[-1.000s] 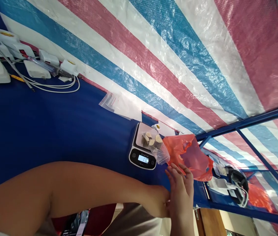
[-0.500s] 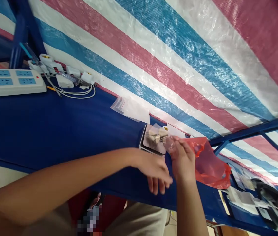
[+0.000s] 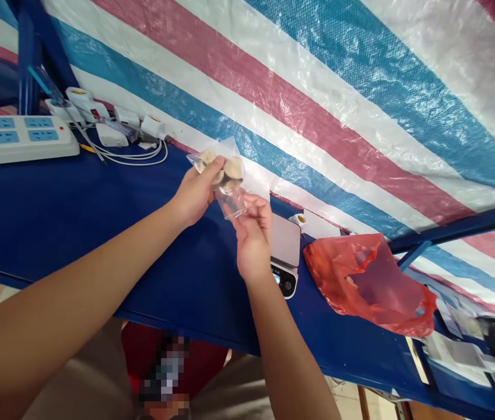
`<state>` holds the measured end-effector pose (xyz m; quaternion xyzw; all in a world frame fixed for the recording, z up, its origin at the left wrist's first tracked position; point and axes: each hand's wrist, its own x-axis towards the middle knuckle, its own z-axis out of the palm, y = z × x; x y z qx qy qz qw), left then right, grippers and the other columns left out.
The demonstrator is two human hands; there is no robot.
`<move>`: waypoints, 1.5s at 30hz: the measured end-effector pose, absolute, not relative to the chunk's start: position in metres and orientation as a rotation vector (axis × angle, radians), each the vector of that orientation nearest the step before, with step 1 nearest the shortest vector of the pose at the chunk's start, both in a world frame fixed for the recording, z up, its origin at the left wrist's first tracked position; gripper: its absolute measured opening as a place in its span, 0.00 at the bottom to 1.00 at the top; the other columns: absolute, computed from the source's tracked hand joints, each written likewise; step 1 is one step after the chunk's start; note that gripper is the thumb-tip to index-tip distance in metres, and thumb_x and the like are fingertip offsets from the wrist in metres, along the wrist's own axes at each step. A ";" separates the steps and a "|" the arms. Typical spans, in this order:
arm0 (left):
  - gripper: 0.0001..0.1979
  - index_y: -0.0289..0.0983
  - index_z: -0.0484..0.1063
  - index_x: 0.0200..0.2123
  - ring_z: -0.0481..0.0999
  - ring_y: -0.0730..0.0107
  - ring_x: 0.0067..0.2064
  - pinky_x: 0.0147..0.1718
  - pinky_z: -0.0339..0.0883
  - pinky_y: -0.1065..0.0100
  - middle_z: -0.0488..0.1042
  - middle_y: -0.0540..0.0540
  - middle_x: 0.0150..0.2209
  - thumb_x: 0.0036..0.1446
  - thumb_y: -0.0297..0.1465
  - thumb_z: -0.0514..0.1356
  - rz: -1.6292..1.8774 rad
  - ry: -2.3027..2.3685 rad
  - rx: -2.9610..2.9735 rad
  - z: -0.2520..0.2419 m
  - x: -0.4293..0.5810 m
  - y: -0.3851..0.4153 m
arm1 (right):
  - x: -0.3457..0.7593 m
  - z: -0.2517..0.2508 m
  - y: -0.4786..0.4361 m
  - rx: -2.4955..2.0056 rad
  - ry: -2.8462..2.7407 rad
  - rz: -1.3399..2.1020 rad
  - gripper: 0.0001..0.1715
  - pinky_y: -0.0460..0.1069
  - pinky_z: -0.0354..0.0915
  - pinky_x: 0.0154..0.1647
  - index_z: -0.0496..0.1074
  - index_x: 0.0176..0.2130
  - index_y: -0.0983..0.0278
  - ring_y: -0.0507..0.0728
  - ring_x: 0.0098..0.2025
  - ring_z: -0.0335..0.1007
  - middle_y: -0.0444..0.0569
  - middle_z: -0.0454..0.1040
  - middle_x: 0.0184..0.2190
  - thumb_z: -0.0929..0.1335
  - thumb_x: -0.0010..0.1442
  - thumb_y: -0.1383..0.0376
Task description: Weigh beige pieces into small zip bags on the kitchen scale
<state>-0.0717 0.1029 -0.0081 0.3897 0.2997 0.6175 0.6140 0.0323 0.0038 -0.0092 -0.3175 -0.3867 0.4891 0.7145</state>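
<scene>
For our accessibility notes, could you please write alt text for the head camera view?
The left hand and right hand hold a clear plastic bag of pale chunks over a blue table, near a digital scale and a red bag.

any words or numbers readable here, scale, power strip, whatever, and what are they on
Scale display: partly hidden by the right hand, no digits readable.
Power strip: no readable lettering.
Papers at lower right: too small and blurred to read.
Clear bag in the left hand: no print seen.
</scene>
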 end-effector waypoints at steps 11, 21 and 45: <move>0.26 0.39 0.78 0.34 0.74 0.67 0.32 0.31 0.67 0.66 0.75 0.46 0.29 0.59 0.58 0.63 1.494 0.893 1.255 -0.004 -0.090 0.105 | 0.029 -0.003 -0.007 -0.685 -0.301 1.645 0.13 0.63 0.68 0.69 0.70 0.43 0.60 0.62 0.55 0.80 0.51 0.83 0.45 0.69 0.55 0.66; 0.28 0.42 0.76 0.41 0.77 0.60 0.40 0.33 0.64 0.64 0.74 0.46 0.29 0.60 0.62 0.58 1.353 0.796 1.203 0.006 -0.088 0.095 | 0.026 -0.009 -0.007 -0.717 -0.287 1.674 0.22 0.58 0.71 0.64 0.71 0.50 0.59 0.59 0.49 0.80 0.49 0.80 0.44 0.72 0.57 0.58; 0.29 0.45 0.74 0.45 0.76 0.65 0.35 0.28 0.59 0.67 0.74 0.49 0.29 0.58 0.63 0.60 1.539 0.842 1.157 -0.006 -0.101 0.119 | 0.021 -0.013 -0.009 -1.038 -0.467 1.712 0.18 0.45 0.65 0.24 0.73 0.41 0.60 0.51 0.27 0.73 0.40 0.78 0.34 0.77 0.56 0.54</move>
